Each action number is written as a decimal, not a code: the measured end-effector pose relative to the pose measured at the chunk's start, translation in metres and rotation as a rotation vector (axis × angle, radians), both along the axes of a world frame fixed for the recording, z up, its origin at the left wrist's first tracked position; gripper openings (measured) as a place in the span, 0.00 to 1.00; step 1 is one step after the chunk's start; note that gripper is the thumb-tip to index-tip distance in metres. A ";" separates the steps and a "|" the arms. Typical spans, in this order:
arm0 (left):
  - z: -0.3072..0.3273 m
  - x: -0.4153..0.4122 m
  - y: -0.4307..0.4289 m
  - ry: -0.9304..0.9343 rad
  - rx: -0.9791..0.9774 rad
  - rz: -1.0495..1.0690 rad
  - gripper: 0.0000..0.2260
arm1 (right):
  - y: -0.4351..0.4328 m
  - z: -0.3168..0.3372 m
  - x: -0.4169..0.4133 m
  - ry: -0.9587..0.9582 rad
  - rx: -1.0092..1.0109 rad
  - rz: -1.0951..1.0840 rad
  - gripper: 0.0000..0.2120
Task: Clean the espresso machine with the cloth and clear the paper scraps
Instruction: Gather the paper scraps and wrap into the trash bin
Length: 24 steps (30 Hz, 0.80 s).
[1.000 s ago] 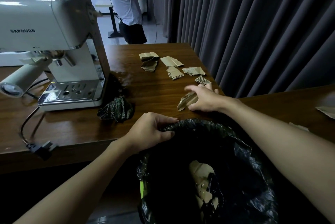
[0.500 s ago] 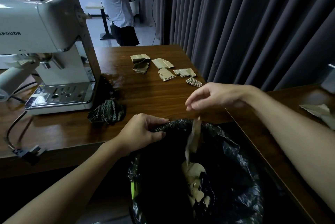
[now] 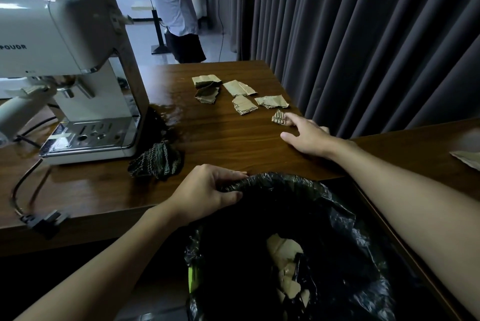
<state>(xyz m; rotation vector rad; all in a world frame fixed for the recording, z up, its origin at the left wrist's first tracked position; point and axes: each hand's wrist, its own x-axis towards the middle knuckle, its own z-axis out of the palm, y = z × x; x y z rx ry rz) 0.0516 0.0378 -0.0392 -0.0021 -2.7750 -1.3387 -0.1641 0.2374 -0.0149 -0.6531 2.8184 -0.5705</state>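
Note:
A white espresso machine (image 3: 78,66) stands at the left of the brown table (image 3: 228,144). A crumpled dark green cloth (image 3: 155,160) lies by its base. Several brown paper scraps (image 3: 242,90) lie at the table's far right; the nearest is a small striped scrap (image 3: 279,117). My right hand (image 3: 307,136) lies low over the table with fingers stretched out, its fingertips touching that striped scrap. My left hand (image 3: 207,190) grips the rim of a black bin bag (image 3: 345,219) below the table edge. More brown scraps (image 3: 284,266) lie inside the bag.
A black power cord and plug (image 3: 39,219) hang over the table's front edge at left. Dark curtains close the right side. A second table at right carries another paper scrap (image 3: 467,159). A person stands at the back by the curtain.
My right hand lifted a scrap off the table, dropped it into the bag, then reached back out to the striped scrap. My left hand kept hold of the bag rim.

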 end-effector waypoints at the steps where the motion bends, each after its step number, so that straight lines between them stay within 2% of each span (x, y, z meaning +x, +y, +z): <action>1: 0.000 0.000 0.000 -0.004 0.005 0.002 0.18 | 0.000 0.001 0.002 0.042 -0.059 -0.009 0.26; 4: 0.000 0.000 -0.001 0.000 0.010 -0.006 0.18 | 0.001 0.004 0.008 0.131 -0.163 -0.004 0.16; 8: -0.001 -0.001 -0.001 -0.002 0.018 -0.008 0.18 | 0.007 -0.003 0.012 0.070 -0.066 0.061 0.05; 11: -0.001 -0.001 0.000 0.008 0.002 -0.010 0.18 | 0.010 0.003 0.017 0.059 -0.085 0.083 0.08; 14: -0.001 -0.001 0.000 0.008 0.005 -0.011 0.18 | 0.011 0.016 0.025 -0.105 -0.145 0.100 0.16; 17: -0.001 0.000 -0.001 0.009 0.010 -0.016 0.18 | 0.015 0.031 0.031 -0.159 -0.213 0.126 0.08; 19: -0.001 0.000 -0.001 0.007 0.012 -0.008 0.18 | 0.021 0.045 0.037 -0.326 -0.301 0.160 0.07; 21: -0.001 0.000 0.000 0.001 0.023 0.006 0.17 | 0.027 0.062 0.044 -0.610 -0.378 0.247 0.09; 23: -0.001 0.001 0.001 -0.002 0.032 0.008 0.17 | 0.030 0.074 0.052 -0.785 -0.280 0.395 0.13; 24: -0.001 0.001 0.002 -0.001 0.032 0.007 0.17 | 0.028 0.076 0.055 -0.805 -0.217 0.455 0.15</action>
